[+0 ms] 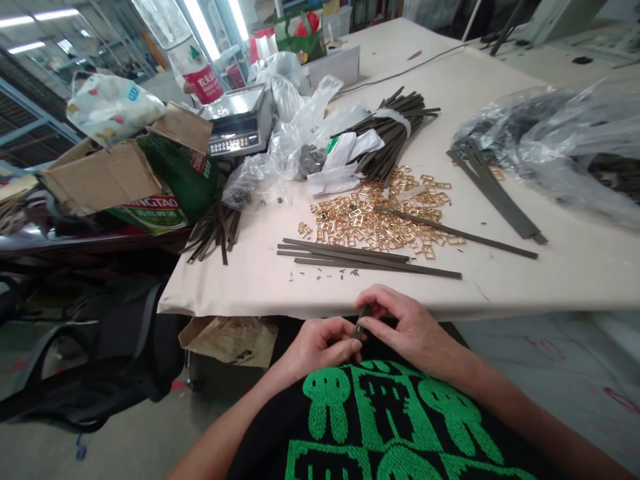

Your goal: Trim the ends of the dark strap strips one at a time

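My left hand (327, 343) and my right hand (395, 320) meet just off the table's front edge, above my lap. Between them is a short visible piece of dark strap (361, 323), pinched by the fingertips of both hands. Whether a buckle is on it cannot be made out. On the table before them lie several flat dark straps (350, 255), side by side. Behind these spreads a heap of gold-coloured metal buckles (370, 223), with one long strap (480, 237) reaching out of it to the right.
A tied bundle of straps (400, 127) lies behind the buckles, beside white gloves (345, 160). More straps (495, 193) rest near plastic bags (545, 133) on the right. At left stand a scale (240, 133) and an open cardboard box (105, 173). Small dark bits (343, 273) dot the front.
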The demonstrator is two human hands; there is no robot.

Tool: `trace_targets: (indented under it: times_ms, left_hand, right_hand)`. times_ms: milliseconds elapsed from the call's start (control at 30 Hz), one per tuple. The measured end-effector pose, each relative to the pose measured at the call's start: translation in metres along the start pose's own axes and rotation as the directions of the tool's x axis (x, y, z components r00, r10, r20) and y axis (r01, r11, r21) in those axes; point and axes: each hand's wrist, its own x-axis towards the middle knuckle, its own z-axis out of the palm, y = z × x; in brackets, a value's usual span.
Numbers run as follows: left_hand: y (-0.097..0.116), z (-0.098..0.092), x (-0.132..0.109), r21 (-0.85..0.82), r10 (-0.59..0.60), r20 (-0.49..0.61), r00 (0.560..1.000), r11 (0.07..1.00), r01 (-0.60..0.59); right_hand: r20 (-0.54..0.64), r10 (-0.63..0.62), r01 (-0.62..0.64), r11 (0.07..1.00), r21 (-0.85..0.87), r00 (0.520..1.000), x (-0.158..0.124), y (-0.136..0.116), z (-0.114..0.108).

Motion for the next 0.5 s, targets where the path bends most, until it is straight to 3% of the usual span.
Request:
trace_targets:
  times_ms: [67, 100, 167, 300, 500]
  left_hand:
    - [0.001, 0.001, 0.001, -0.087, -0.015, -0.034, 0.999, 0.996, 0.012]
    - [0.001, 0.002, 0.001, -0.125, -0.026, -0.05, 0.998, 0.992, 0.02]
    - [0.001, 0.002, 0.001, -0.166, -0.041, -0.07, 0.997, 0.986, 0.029]
    - [-0.001, 0.002, 0.0, -0.113, 0.004, -0.066, 0.998, 0.994, -0.012]
    - [0.0, 0.002, 0.0, 0.29, 0.181, -0.12, 0.976, 0.947, -0.139]
  right_hand:
    - [-0.227, -0.164, 0.122, 0.974, -0.19, 0.96, 0.0, 0.001, 0.002]
    - [-0.275, -0.243, 0.169, 0.949, -0.266, 0.93, 0.0, 0.001, 0.004]
    - [-0.248, -0.341, 0.248, 0.907, -0.339, 0.907, -0.002, 0.002, 0.007]
    - [-0.119, -0.367, 0.315, 0.895, -0.317, 0.923, -0.004, 0.004, 0.014]
    - [-0.091, -0.34, 0.318, 0.928, -0.194, 0.936, 0.001, 0.01, 0.019]
